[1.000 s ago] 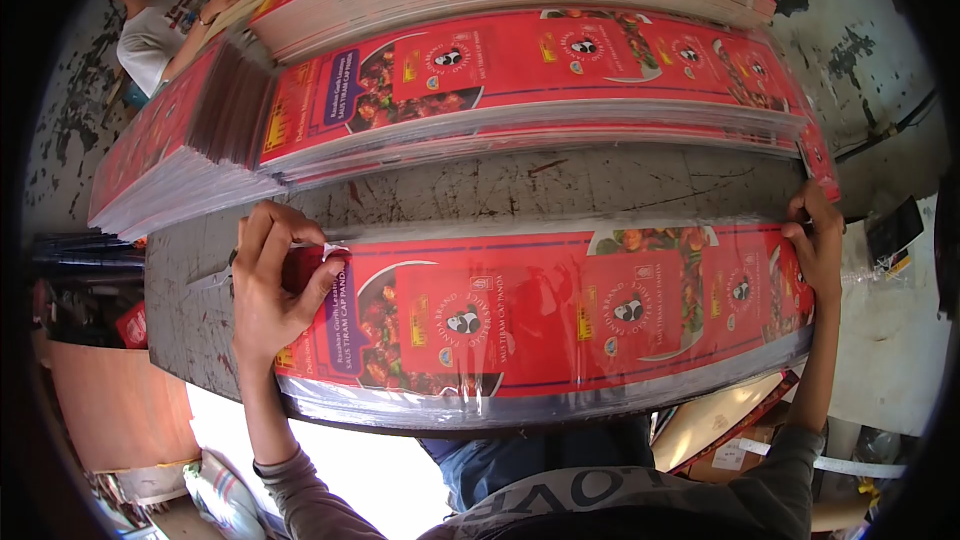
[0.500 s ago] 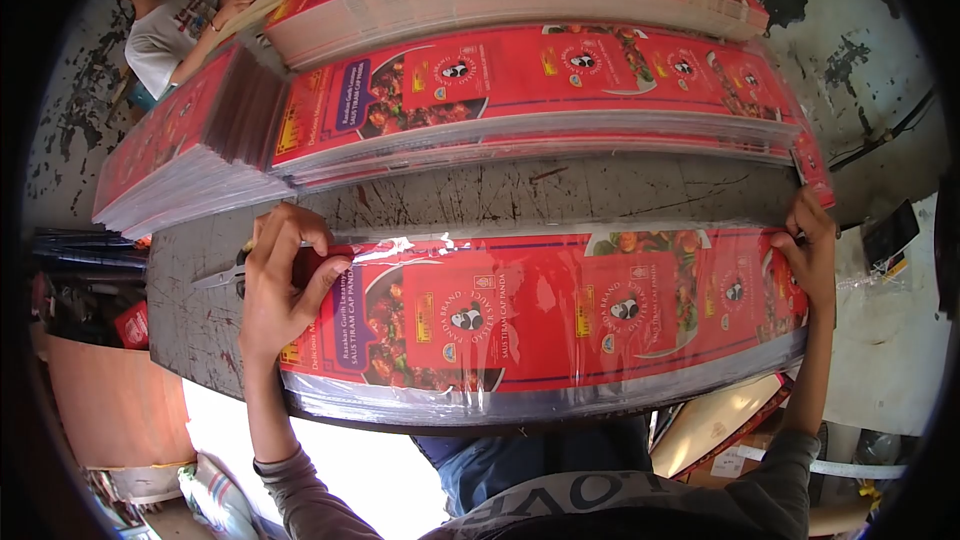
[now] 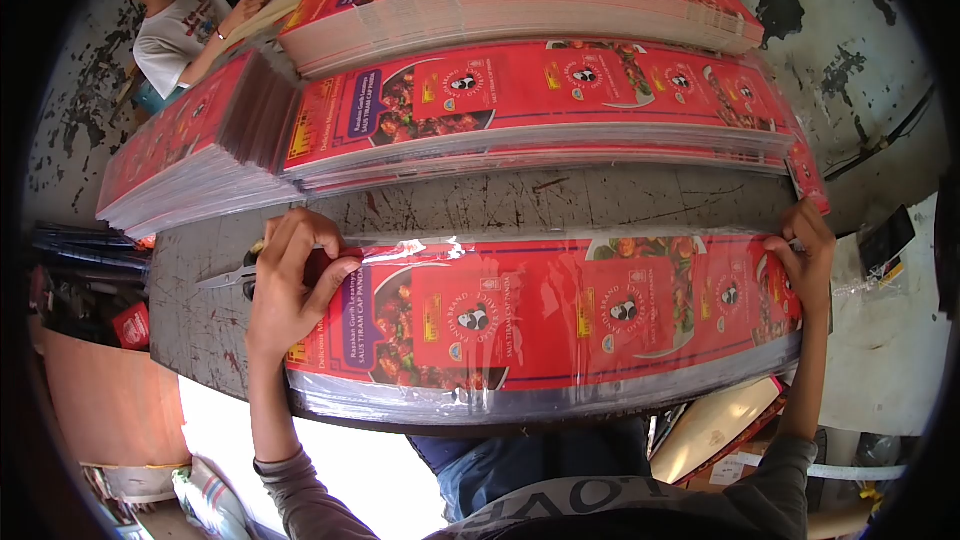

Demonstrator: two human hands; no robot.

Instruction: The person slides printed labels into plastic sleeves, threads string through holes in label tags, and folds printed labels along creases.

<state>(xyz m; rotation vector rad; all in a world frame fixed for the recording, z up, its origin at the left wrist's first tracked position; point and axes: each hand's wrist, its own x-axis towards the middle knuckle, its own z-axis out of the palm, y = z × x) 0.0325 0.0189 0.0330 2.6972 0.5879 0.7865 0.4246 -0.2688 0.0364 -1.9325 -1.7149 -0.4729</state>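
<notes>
A stack of long red printed sheets in clear plastic [image 3: 540, 310] lies along the near edge of the worn grey table. My left hand [image 3: 295, 285] grips the stack's far left corner, its thumb on top and fingers curled over the edge. At the far right corner, my right hand [image 3: 805, 250] pinches the stack's end between thumb and fingers. Glare shows on the plastic near my left hand. Scissors [image 3: 230, 278] lie on the table just left of my left hand, their handles partly hidden by it.
Beyond the scratched tabletop [image 3: 450, 202] stand a long stack of red sheets [image 3: 540, 90], another behind it [image 3: 520, 0], and a slanted stack [image 3: 190, 150] at left. A person in a white shirt [image 3: 185, 25] sits at the far left. A cardboard box [image 3: 715, 470] is below right.
The view has shifted slightly, so the far stacks appear lower. Both hands keep their hold on the stack's ends. The other person shows more fully, with the arms in a different position.
</notes>
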